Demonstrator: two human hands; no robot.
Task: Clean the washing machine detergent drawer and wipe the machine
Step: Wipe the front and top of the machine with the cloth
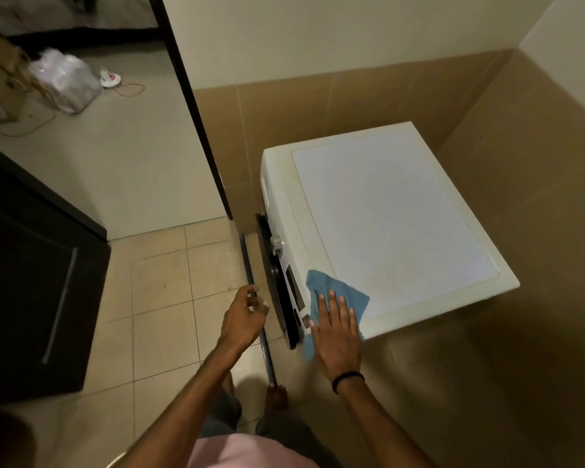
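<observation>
R hand (336,327) is lying flat, fingers straight & apart, pressing the blue cloth (338,288) onto the washing machine (385,211) top at its front corner nearest the person. L hand (245,317) is hovering w/ fingers loosely curled, gripping nothing, just beside the dark door (271,265).

- The washing machine's top (385,211) is bare past its near-left corner, where the right hand (338,336) lies flat on a blue cloth (338,290).
- Tiled walls (527,170) stand close along its far and right edges.
- Open floor (169,292) lies between the machine's front and a dark cabinet (31,282).
- A dark door frame (196,123) stands near the far-left corner, and a grey rod (267,352) runs along the floor by the front.
</observation>
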